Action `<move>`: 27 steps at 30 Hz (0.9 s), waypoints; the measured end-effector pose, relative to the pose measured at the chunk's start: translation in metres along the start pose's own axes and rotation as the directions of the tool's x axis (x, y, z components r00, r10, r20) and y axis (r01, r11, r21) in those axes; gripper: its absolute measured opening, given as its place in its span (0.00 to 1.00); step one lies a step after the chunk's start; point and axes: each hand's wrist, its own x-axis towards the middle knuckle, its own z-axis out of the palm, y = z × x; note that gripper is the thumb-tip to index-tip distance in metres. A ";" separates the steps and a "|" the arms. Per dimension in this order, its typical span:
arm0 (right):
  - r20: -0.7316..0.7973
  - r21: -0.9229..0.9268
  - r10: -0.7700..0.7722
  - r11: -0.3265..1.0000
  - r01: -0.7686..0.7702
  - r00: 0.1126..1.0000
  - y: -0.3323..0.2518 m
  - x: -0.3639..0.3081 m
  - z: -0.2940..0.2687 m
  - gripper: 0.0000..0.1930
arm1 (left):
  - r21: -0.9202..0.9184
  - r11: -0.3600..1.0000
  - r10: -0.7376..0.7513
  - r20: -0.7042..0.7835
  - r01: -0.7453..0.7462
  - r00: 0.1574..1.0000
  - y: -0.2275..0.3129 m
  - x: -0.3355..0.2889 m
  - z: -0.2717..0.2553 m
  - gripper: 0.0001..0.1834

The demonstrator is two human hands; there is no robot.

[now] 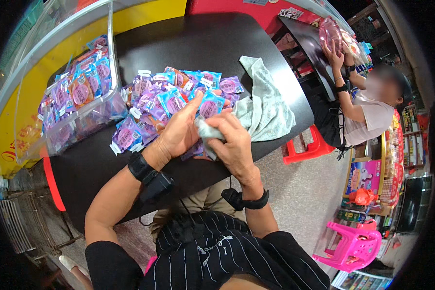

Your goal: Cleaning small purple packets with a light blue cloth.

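Cloth [263,108], pale green, lies on the black worktop [188,43] with one corner pinched in the right hand [232,140], apparently bunched for wiping. The left hand [181,130] spreads open, pressing a blue packet [210,104] atop the packet pile [150,104], steadying it. Beyond stands a clear bin [63,72] of packets. Farther right, another person's hands [334,50] hold a pink bag [329,30].

Purple and blue snack packets [174,99], pale green cloth [266,108], black table [198,43]
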 end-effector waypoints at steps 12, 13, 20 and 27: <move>-0.379 0.039 0.279 0.957 -0.286 0.882 0.003 0.018 0.001 0.14 | 0.108 0.994 0.000 -0.075 0.008 0.997 -0.004 -0.005 -0.013 0.21; -0.344 0.014 0.224 0.972 -0.234 0.912 0.003 0.015 0.001 0.14 | 0.108 0.994 -0.004 -0.062 0.011 0.998 -0.005 -0.004 -0.012 0.21; -0.126 -0.031 0.125 0.991 -0.130 0.984 -0.012 0.008 0.013 0.11 | 0.072 0.997 0.027 0.074 -0.032 0.997 -0.001 0.000 -0.006 0.27; -0.353 0.033 0.228 0.972 -0.232 0.907 0.001 0.016 -0.004 0.13 | 0.188 0.981 0.037 0.041 -0.044 0.998 0.002 -0.005 -0.002 0.24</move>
